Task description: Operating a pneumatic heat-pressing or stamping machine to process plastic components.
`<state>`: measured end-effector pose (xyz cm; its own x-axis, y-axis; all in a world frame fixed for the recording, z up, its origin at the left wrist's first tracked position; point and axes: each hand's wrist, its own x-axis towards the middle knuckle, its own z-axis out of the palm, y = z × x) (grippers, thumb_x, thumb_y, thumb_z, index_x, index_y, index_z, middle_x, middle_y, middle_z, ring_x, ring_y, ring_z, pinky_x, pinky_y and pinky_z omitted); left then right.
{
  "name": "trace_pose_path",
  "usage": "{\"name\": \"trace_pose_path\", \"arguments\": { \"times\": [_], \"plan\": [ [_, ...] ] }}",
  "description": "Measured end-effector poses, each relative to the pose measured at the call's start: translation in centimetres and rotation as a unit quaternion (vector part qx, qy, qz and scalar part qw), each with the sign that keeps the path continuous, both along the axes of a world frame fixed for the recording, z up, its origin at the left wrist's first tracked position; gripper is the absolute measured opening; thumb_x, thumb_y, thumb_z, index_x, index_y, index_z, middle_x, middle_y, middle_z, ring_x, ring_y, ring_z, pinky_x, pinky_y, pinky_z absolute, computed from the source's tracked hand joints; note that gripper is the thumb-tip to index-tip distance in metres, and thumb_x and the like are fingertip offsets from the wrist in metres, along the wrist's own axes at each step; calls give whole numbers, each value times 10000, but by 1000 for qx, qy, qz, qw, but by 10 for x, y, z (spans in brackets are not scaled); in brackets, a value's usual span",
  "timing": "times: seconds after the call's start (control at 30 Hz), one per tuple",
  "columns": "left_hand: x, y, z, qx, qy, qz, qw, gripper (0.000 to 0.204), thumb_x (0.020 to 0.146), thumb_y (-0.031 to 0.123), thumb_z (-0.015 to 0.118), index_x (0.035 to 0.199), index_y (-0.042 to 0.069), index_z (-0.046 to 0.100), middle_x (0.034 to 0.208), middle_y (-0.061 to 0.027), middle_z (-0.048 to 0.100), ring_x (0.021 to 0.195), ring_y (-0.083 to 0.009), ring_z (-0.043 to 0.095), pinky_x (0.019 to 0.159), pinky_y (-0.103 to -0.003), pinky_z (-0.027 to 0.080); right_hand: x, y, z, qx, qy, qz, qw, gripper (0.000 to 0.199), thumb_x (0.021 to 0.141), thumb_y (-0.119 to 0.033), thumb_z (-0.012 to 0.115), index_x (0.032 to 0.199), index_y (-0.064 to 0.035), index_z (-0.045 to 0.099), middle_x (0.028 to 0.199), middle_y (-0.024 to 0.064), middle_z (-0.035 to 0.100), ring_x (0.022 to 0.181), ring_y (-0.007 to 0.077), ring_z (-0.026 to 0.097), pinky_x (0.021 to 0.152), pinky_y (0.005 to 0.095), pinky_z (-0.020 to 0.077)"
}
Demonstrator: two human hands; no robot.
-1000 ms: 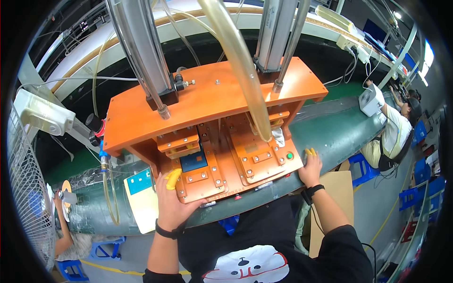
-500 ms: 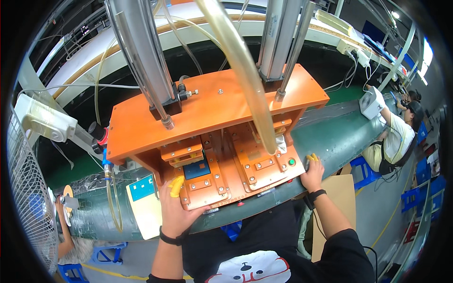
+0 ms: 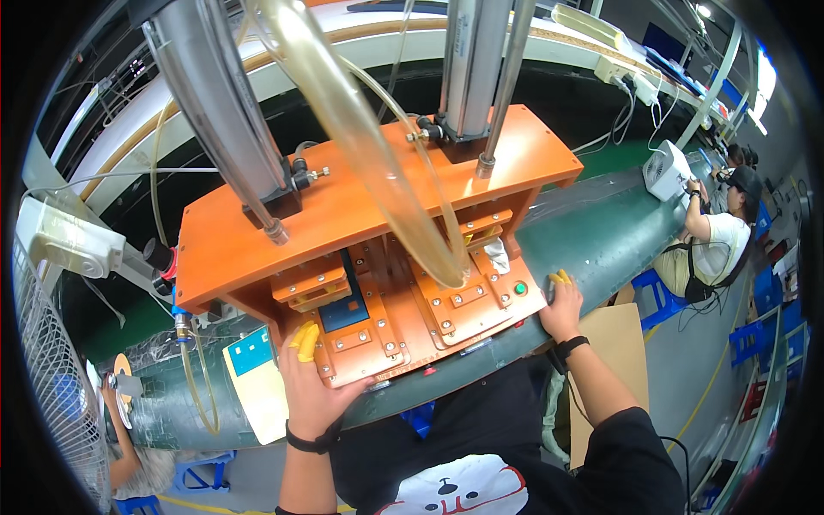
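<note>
**K:** Since prev frame the view's closer on the press; both hands sit approx where they were on the orange fixture base [image 3: 446, 330]. Upper orange plate [image 3: 343, 215] looks up, w/ a gap under it.

**R:** Big → small pls.

**K:** Green conveyor belt [image 3: 601, 236] runs 8 → 2 o'clock under everything. Press w/ two steel cylinders [image 3: 219, 112] on top, clear hose [image 3: 343, 112] hanging across the front. Blue part [image 3: 343, 313] in the left nest, approx centre frame.

**R:** Hands?

**K:** Left hand [image 3: 313, 390] at 7 o'clock, flat on the base's left edge, yellow finger cots [image 3: 302, 337] just beside the blue part. Holding nothing. Right hand [image 3: 562, 309] at 3 o'clock, fingers resting off the base's right corner, near the green button [image 3: 519, 288]. Empty too.

**R:** Step?

**K:** Looks like load/seat stage, pre-cycle. Next move imo needs the left hand clear of the nest before any press stroke.
</note>
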<state>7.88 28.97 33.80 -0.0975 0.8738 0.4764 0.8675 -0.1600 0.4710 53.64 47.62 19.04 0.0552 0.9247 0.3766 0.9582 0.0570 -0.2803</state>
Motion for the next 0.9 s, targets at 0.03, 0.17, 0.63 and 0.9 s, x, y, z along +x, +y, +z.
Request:
{"name": "trace_pose_path", "arguments": {
  "times": [0.03, 0.17, 0.63, 0.9],
  "plan": [
    [1, 0, 1, 6, 13, 5, 1000, 1039, 564, 386, 974, 1395, 12, 477, 1381, -203, 522, 1293, -449, 453, 1105, -534, 363, 2, -1, 1, 6, -1, 3, 1000, 490, 896, -325, 689, 1243, 15, 621, 1325, 232, 607, 1404, 438, 420, 1132, 543, 303],
    [4, -3, -3, 12, 17, 22, 1000, 1070, 549, 340, 973, 1426, 11, 456, 1400, -226, 490, 1312, -448, 439, 1127, -517, 346, -2, -3, 9, 17, 11, 7, 1000, 489, 891, -330, 684, 1251, -6, 625, 1362, 229, 594, 1408, 434, 416, 1148, 542, 289],
    [12, -8, -4, -29, -9, 57, 998, 1001, 578, 135, 862, 1468, -9, 427, 1401, -213, 438, 1342, -392, 414, 1179, -462, 288, 3, 15, 33, -51, 41, 13, 998, 585, 887, -373, 669, 1346, -25, 570, 1356, 270, 538, 1358, 460, 426, 1108, 578, 331],
    [25, 3, 23, -100, -24, 91, 991, 985, 589, 356, 913, 1409, -11, 510, 1456, -306, 469, 1424, -501, 338, 1231, -581, 210, -9, 199, 66, -2, 187, -33, 982, 741, 839, -479, 748, 1361, 4, 542, 1314, 247, 579, 1233, 432, 549, 1031, 511, 467]
  ]
}}
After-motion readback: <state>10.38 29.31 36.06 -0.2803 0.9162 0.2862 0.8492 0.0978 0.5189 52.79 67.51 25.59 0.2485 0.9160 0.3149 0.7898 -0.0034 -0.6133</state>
